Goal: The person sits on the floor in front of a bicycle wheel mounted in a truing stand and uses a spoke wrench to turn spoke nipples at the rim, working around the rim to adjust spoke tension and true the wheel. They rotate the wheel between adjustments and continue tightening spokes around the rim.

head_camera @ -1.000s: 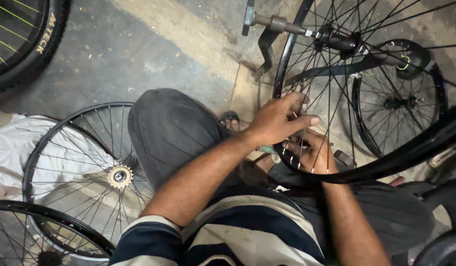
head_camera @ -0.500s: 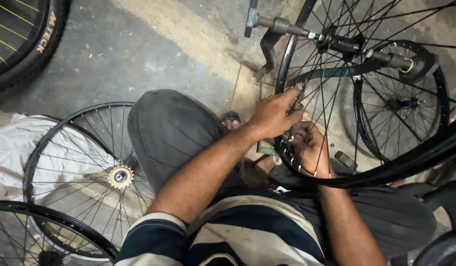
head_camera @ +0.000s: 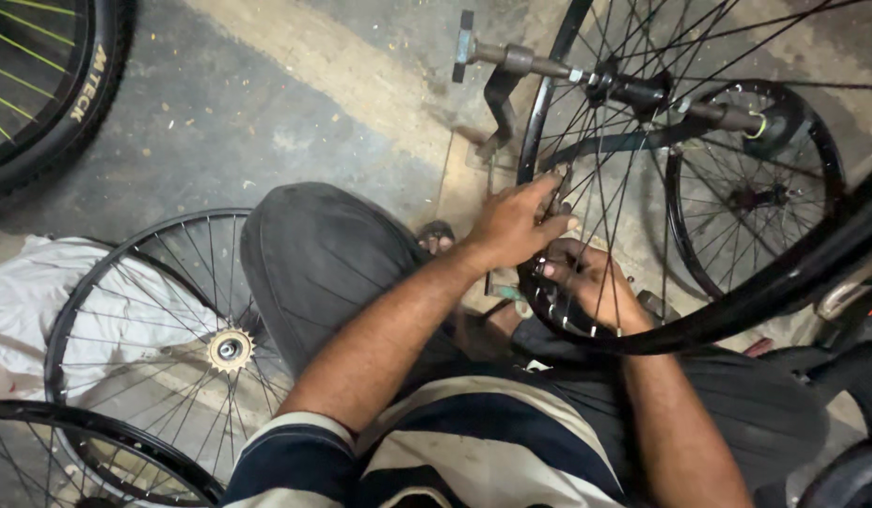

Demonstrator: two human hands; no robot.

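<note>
Bicycle wheel [head_camera: 600, 122], black rim with thin spokes: standing upright on its axle in a truing stand [head_camera: 500, 99], directly in front of the seated person. Its lower rim arc is passing across both hands, just above the knees.

Left hand [head_camera: 516, 226]: lying against the near edge of the rim, fingers curled together and pinching a small dark tool [head_camera: 556, 193] at a spoke. The tool is sitting at the fingertips, touching the spokes just inside the rim.

Right hand [head_camera: 591, 282]: sitting just below and beside the left hand, reaching in among the spokes, with the rim arc crossing its knuckles. Its fingers are bent inward around the spokes near the rim; whether they are clamping one cannot be told, since the spokes and the rim are covering them.

Second wheel with a small sprocket [head_camera: 231, 350]: lying flat on the floor to the person's left, well apart from both hands, partly over a pale cloth [head_camera: 40, 301].

Third rim [head_camera: 88, 452]: lying at the lower left corner, overlapping the second wheel.

Tyred wheel [head_camera: 50, 85]: leaning at the upper left corner.

Smaller spoked wheel [head_camera: 756, 198]: standing behind the worked wheel, to the right.

Concrete floor [head_camera: 266, 103]: grey, scuffed, carrying everything listed.
</note>
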